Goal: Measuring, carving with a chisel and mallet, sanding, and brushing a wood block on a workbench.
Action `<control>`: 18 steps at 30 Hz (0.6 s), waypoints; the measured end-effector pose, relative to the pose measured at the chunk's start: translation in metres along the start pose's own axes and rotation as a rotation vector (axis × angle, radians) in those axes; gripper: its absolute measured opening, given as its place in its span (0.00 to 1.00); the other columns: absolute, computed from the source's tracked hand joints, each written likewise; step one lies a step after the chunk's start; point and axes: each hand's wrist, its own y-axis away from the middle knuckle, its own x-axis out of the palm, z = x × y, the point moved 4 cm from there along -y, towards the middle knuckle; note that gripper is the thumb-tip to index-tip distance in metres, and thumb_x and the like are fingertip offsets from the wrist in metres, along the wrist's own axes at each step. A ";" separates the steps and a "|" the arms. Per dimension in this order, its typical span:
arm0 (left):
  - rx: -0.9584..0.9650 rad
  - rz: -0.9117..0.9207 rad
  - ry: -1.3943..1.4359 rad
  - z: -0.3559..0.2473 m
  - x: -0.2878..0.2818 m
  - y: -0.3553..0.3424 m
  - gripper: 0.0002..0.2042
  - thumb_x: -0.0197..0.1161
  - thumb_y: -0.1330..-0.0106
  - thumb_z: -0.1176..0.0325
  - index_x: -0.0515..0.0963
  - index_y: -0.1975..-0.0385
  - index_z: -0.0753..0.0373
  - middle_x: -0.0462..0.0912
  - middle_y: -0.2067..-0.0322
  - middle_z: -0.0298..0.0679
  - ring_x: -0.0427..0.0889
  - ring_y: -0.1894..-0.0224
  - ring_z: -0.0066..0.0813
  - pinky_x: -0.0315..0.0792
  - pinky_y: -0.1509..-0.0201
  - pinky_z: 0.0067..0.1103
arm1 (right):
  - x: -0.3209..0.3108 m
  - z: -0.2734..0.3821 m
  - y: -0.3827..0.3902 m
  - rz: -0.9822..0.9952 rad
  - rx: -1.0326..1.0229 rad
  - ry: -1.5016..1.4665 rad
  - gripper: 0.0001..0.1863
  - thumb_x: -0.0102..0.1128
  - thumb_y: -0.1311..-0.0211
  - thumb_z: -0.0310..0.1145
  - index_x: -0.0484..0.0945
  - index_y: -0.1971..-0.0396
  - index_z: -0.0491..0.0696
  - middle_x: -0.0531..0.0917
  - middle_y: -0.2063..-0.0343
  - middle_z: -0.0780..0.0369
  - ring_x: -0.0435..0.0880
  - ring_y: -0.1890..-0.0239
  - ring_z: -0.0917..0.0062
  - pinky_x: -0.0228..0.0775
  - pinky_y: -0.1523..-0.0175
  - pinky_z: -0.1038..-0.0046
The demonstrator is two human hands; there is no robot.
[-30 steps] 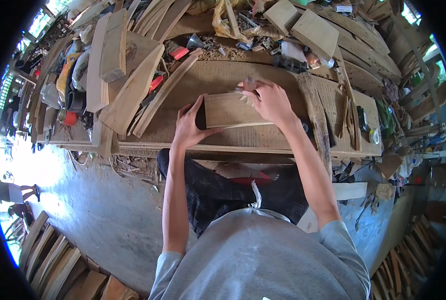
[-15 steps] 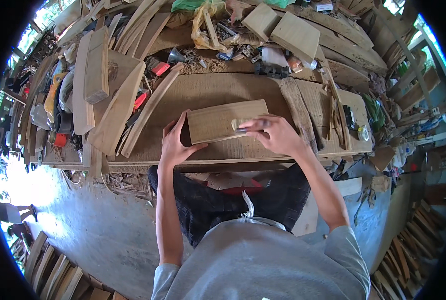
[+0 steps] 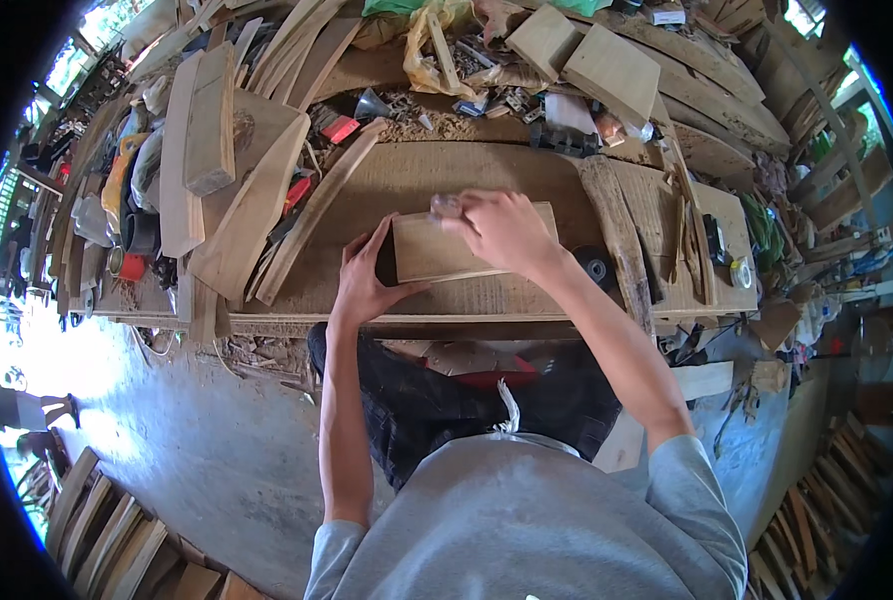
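A pale, rectangular wooden block [image 3: 442, 255] lies on the workbench in front of me. My left hand [image 3: 365, 280] grips its left end, thumb along the near edge and fingers reaching to the far corner. Over the block's far edge is my right hand [image 3: 502, 228], fingers closed round a small, roundish brownish thing [image 3: 447, 207]. Motion blurs that thing, so its kind does not show. A black ring-shaped object [image 3: 596, 268] sits on the bench just right of the block.
Curved wooden pieces [image 3: 322, 210] and a thick wooden block [image 3: 210, 130] crowd the left. A rough wooden strip [image 3: 612, 225] lies to the right. Shavings, hardware, a yellowish plastic bag [image 3: 427, 50] and two pale blocks [image 3: 615, 72] fill the back. A tape roll [image 3: 741, 273] stands far right.
My right hand has moved left and away from me, from the block's right part to its far edge. The black ring-shaped object now shows. My left hand keeps its hold.
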 end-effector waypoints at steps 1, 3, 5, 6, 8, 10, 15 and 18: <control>0.002 0.000 -0.001 0.001 0.002 0.001 0.62 0.86 0.59 0.44 0.61 0.20 0.59 0.83 0.36 0.47 0.76 0.32 0.56 0.61 0.22 0.42 | 0.009 -0.003 -0.010 -0.028 0.076 0.037 0.15 0.57 0.21 0.49 0.86 0.44 0.63 0.90 0.57 0.63 0.91 0.60 0.65 0.87 0.51 0.62; -0.021 -0.002 -0.034 0.011 0.005 0.003 0.63 0.86 0.60 0.43 0.61 0.20 0.58 0.83 0.37 0.47 0.76 0.32 0.56 0.60 0.21 0.42 | 0.012 0.020 -0.019 -0.160 -0.112 0.033 0.18 0.56 0.21 0.53 0.87 0.47 0.59 0.91 0.57 0.64 0.91 0.60 0.66 0.87 0.52 0.58; -0.032 0.020 0.010 0.022 0.008 0.005 0.63 0.86 0.59 0.42 0.61 0.20 0.58 0.84 0.38 0.47 0.76 0.32 0.56 0.60 0.21 0.42 | 0.026 0.040 -0.013 -0.149 -0.264 0.007 0.18 0.56 0.22 0.53 0.87 0.48 0.58 0.91 0.57 0.64 0.92 0.60 0.66 0.88 0.52 0.58; -0.036 0.046 0.058 0.029 0.009 0.006 0.63 0.86 0.59 0.42 0.61 0.20 0.58 0.84 0.38 0.48 0.76 0.32 0.55 0.60 0.21 0.43 | 0.031 0.050 -0.012 -0.137 -0.408 -0.016 0.18 0.57 0.22 0.52 0.88 0.48 0.57 0.91 0.57 0.64 0.92 0.60 0.66 0.88 0.53 0.59; -0.044 0.100 0.049 0.027 0.012 0.007 0.63 0.86 0.58 0.40 0.61 0.20 0.58 0.84 0.39 0.48 0.76 0.32 0.54 0.59 0.21 0.42 | 0.027 0.047 -0.026 0.004 -0.316 -0.033 0.16 0.60 0.23 0.50 0.89 0.50 0.58 0.90 0.58 0.61 0.91 0.59 0.62 0.86 0.53 0.60; -0.005 -0.024 -0.023 0.019 0.009 0.005 0.62 0.85 0.57 0.39 0.61 0.20 0.57 0.84 0.39 0.48 0.76 0.32 0.53 0.58 0.20 0.42 | 0.013 0.021 -0.041 -0.032 -0.046 -0.102 0.15 0.60 0.24 0.49 0.89 0.49 0.59 0.90 0.58 0.60 0.91 0.58 0.61 0.86 0.54 0.60; -0.021 0.018 -0.067 0.013 0.010 -0.002 0.61 0.85 0.56 0.39 0.62 0.21 0.59 0.83 0.37 0.48 0.75 0.31 0.53 0.56 0.19 0.42 | 0.039 0.039 -0.030 -0.418 -0.450 0.138 0.15 0.56 0.21 0.49 0.88 0.50 0.59 0.90 0.55 0.62 0.91 0.55 0.64 0.86 0.50 0.59; -0.025 0.039 0.058 0.022 0.003 0.012 0.59 0.85 0.56 0.41 0.64 0.22 0.58 0.83 0.36 0.45 0.75 0.29 0.46 0.56 0.19 0.41 | 0.023 0.066 -0.032 0.200 -0.232 -0.092 0.14 0.57 0.21 0.47 0.88 0.52 0.58 0.89 0.52 0.63 0.91 0.55 0.65 0.85 0.47 0.57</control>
